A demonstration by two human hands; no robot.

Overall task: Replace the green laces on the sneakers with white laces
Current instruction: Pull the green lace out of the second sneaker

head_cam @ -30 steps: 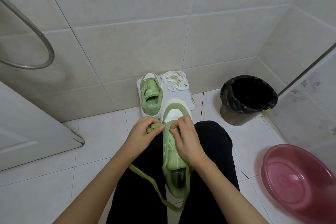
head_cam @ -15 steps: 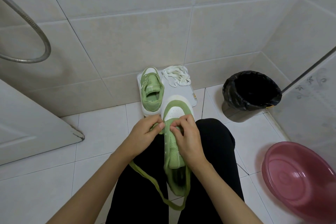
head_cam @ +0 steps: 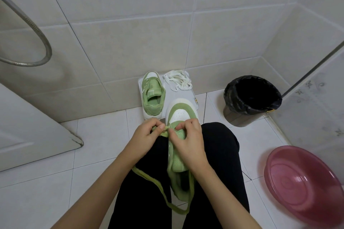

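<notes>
A green and white sneaker [head_cam: 179, 115] lies on my lap, toe pointing away. My left hand [head_cam: 147, 134] pinches the green lace [head_cam: 158, 186] just left of the lowest eyelets. The lace hangs in a long loop down between my legs. My right hand [head_cam: 188, 137] rests over the tongue, its fingertips pinching at the lace near the toe end. A second green sneaker [head_cam: 152, 96], with no lace visible, stands on a white board [head_cam: 186, 95] by the wall. A bundle of white laces [head_cam: 178, 80] lies on that board beside it.
A black-lined trash bin [head_cam: 251, 96] stands to the right by the wall. A pink plastic basin [head_cam: 305, 186] sits on the floor at lower right, next to a glass partition [head_cam: 316, 98]. A door edge [head_cam: 37, 135] and a metal hose [head_cam: 37, 42] are at left.
Both hands have shifted slightly toward the toe of the sneaker, working the green lace at the lowest eyelets. The hanging loop stays about the same.
</notes>
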